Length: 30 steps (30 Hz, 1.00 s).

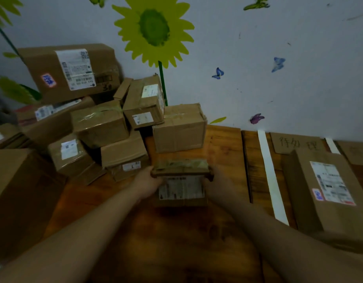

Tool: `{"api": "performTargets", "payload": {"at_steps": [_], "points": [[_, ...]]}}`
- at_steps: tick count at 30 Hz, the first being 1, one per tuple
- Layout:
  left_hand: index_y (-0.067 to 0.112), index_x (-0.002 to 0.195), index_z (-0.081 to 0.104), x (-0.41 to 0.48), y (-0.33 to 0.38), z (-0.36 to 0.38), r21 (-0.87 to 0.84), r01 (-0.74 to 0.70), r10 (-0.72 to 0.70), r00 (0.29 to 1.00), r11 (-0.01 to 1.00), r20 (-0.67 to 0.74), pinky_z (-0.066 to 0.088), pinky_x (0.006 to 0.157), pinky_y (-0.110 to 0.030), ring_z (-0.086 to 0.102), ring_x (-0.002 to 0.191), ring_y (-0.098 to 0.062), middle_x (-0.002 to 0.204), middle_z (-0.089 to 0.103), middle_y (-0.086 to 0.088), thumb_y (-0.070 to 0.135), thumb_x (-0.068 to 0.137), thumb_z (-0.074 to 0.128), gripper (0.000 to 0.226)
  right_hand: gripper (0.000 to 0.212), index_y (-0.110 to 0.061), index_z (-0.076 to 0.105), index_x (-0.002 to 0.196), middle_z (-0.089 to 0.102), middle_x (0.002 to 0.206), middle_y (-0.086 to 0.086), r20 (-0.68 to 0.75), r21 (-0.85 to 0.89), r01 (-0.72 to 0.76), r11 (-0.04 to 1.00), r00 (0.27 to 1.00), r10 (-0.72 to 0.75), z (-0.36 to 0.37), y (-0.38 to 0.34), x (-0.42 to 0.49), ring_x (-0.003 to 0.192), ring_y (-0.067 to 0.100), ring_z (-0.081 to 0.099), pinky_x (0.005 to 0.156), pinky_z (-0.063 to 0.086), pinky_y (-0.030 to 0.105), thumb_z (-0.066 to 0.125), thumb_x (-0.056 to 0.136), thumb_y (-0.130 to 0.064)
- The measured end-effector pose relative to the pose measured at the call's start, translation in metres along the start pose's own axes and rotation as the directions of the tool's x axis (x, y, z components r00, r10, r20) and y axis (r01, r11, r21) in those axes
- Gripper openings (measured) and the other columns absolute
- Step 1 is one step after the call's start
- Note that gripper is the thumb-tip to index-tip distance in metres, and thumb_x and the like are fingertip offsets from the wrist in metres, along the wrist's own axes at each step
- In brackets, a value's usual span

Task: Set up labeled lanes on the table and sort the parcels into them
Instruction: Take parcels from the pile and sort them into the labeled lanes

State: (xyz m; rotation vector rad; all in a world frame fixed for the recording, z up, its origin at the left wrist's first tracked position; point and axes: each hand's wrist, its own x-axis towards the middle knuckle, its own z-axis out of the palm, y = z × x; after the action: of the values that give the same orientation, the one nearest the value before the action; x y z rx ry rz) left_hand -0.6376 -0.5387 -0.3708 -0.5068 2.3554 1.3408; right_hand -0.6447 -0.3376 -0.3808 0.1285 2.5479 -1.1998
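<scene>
A small cardboard parcel [181,181] with a white shipping label facing me is held above the wooden table [223,152], tilted toward me. My left hand [149,181] grips its left side and my right hand [216,183] grips its right side. A heap of several cardboard parcels [107,123] is stacked at the left against the wall. On the right, a white tape strip [271,176] marks a lane edge, a cardboard lane label [297,142] with handwriting lies at the back, and one labelled parcel [327,190] lies in that lane.
A large plain box [19,190] stands at the left front. A second short white strip [332,146] lies further right by another cardboard piece [356,152]. The wall with flower and butterfly stickers [156,31] closes the back.
</scene>
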Motion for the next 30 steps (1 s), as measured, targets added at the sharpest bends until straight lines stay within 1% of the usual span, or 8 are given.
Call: {"api": "performTargets", "payload": {"at_steps": [4, 9, 12, 17, 20, 24, 27, 30], "points": [[0.022, 0.092, 0.061, -0.025, -0.025, -0.011, -0.008, 0.037, -0.037, 0.999, 0.999, 0.021, 0.039, 0.062, -0.021, 0.054, 0.079, -0.007, 0.09, 0.06, 0.006, 0.026, 0.092, 0.057, 0.005, 0.042, -0.017, 0.043, 0.137, 0.057, 0.125, 0.006, -0.013, -0.058, -0.087, 0.994, 0.996, 0.087, 0.022, 0.001, -0.035, 0.104, 0.021, 0.058, 0.069, 0.05, 0.031, 0.046, 0.098, -0.034], [0.026, 0.129, 0.046, -0.051, -0.058, -0.009, 0.005, 0.195, -0.191, 0.953, 0.981, 0.234, 0.048, 0.083, -0.037, 0.053, 0.112, -0.023, 0.129, 0.055, -0.003, 0.032, 0.091, 0.058, 0.04, 0.038, -0.016, 0.046, 0.136, 0.061, 0.12, 0.005, 0.049, 0.045, -0.178, 0.983, 0.983, 0.176, 0.05, 0.018, -0.065, 0.1, 0.02, 0.06, 0.07, 0.053, 0.028, 0.042, 0.1, -0.029], [0.03, 0.137, 0.036, -0.063, -0.06, -0.015, -0.096, 0.207, -0.17, 0.938, 0.974, 0.301, 0.051, 0.086, -0.049, 0.048, 0.119, -0.03, 0.132, 0.049, -0.004, 0.025, 0.089, 0.06, 0.053, 0.041, -0.018, 0.041, 0.138, 0.06, 0.118, 0.005, 0.038, 0.181, -0.205, 0.962, 0.979, 0.201, 0.047, 0.009, -0.079, 0.099, 0.02, 0.062, 0.071, 0.055, 0.031, 0.047, 0.098, -0.022], [0.025, 0.142, 0.032, -0.073, -0.025, -0.044, -0.374, -0.045, 0.097, 0.988, 0.926, 0.122, 0.052, 0.086, -0.042, 0.062, 0.093, -0.019, 0.102, 0.061, 0.0, 0.007, 0.082, 0.068, 0.073, 0.07, -0.033, 0.014, 0.149, 0.048, 0.135, -0.003, -0.076, 0.361, -0.038, 0.932, 0.995, 0.07, 0.013, -0.036, -0.099, 0.113, 0.023, 0.057, 0.09, 0.051, 0.037, 0.056, 0.094, -0.024], [0.031, 0.138, 0.037, -0.086, 0.009, -0.069, -0.498, -0.179, 0.218, 0.976, 0.848, 0.021, 0.05, 0.092, -0.048, 0.062, 0.101, -0.029, 0.118, 0.059, -0.005, 0.006, 0.08, 0.069, 0.071, 0.053, -0.03, 0.034, 0.136, 0.05, 0.129, -0.005, -0.153, 0.507, 0.103, 0.856, 0.988, -0.028, -0.011, -0.068, -0.114, 0.101, 0.015, 0.061, 0.078, 0.057, 0.035, 0.06, 0.091, -0.016], [0.033, 0.122, 0.05, -0.108, 0.054, -0.101, -0.577, -0.405, 0.388, 0.908, 0.71, -0.159, 0.056, 0.068, -0.035, 0.066, 0.09, -0.023, 0.121, 0.056, -0.004, 0.005, 0.077, 0.072, 0.057, 0.041, -0.019, 0.045, 0.117, 0.06, 0.112, 0.002, -0.178, 0.554, 0.156, 0.817, 0.982, -0.067, -0.038, -0.096, -0.13, 0.088, 0.017, 0.067, 0.074, 0.059, 0.041, 0.069, 0.084, -0.014], [0.028, 0.103, 0.058, -0.125, 0.084, -0.115, -0.54, -0.541, 0.501, 0.833, 0.644, -0.237, 0.053, 0.062, -0.031, 0.066, 0.083, -0.021, 0.117, 0.06, -0.013, -0.001, 0.075, 0.07, 0.043, 0.047, -0.017, 0.045, 0.119, 0.064, 0.11, 0.004, -0.134, 0.467, 0.206, 0.86, 0.978, -0.162, -0.059, -0.109, -0.136, 0.089, 0.015, 0.067, 0.067, 0.056, 0.025, 0.072, 0.08, -0.013], [0.024, 0.113, 0.055, -0.144, 0.112, -0.119, -0.505, -0.638, 0.595, 0.757, 0.582, -0.27, 0.054, 0.072, -0.032, 0.064, 0.09, -0.018, 0.117, 0.059, -0.007, -0.005, 0.075, 0.069, 0.05, 0.055, -0.033, 0.044, 0.125, 0.065, 0.115, 0.006, 0.049, 0.584, 0.195, 0.788, 0.961, -0.274, -0.083, -0.115, -0.141, 0.102, 0.028, 0.066, 0.087, 0.055, 0.048, 0.069, 0.081, -0.009]]}}
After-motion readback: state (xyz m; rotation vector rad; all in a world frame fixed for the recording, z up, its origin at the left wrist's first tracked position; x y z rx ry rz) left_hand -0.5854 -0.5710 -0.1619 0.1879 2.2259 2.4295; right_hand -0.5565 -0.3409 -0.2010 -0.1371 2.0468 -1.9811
